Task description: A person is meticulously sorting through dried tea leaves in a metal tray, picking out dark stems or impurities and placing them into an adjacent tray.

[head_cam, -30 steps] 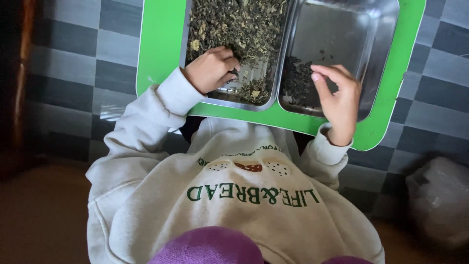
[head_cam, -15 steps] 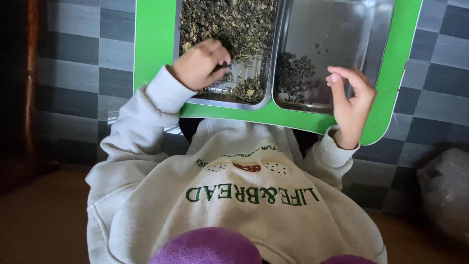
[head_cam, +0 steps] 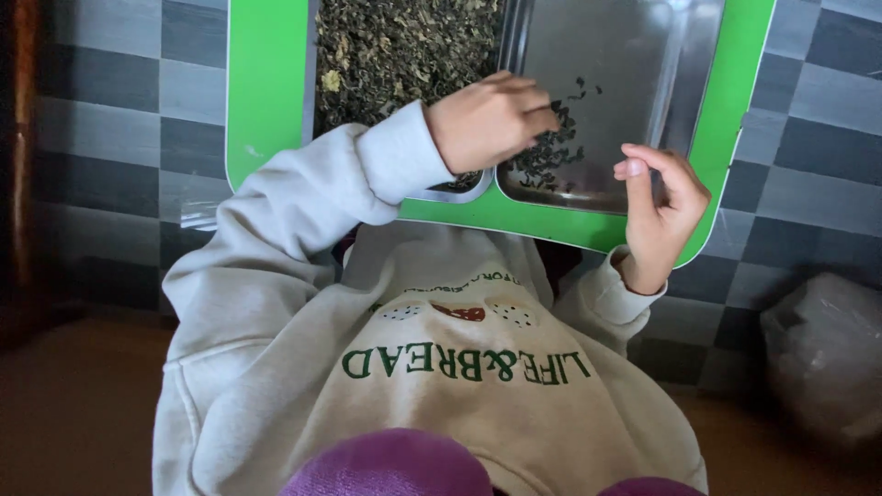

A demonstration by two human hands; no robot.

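My left hand (head_cam: 491,119), fingers bunched, hovers at frame centre over the divide between two metal trays; whether it grips leaves, I cannot tell. The left tray (head_cam: 404,46) is full of dried leaves. The right tray (head_cam: 625,64) holds a small leaf pile (head_cam: 551,156). My right hand (head_cam: 661,207), fingers loosely curled, holds nothing, at the green board's (head_cam: 266,83) lower right edge.

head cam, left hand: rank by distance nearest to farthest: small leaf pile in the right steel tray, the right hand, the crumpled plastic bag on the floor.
From the left hand:
1. Small leaf pile, in the right steel tray, right at the fingertips.
2. Right hand, further right, over the green board's near edge.
3. Crumpled plastic bag, on the floor at far lower right.
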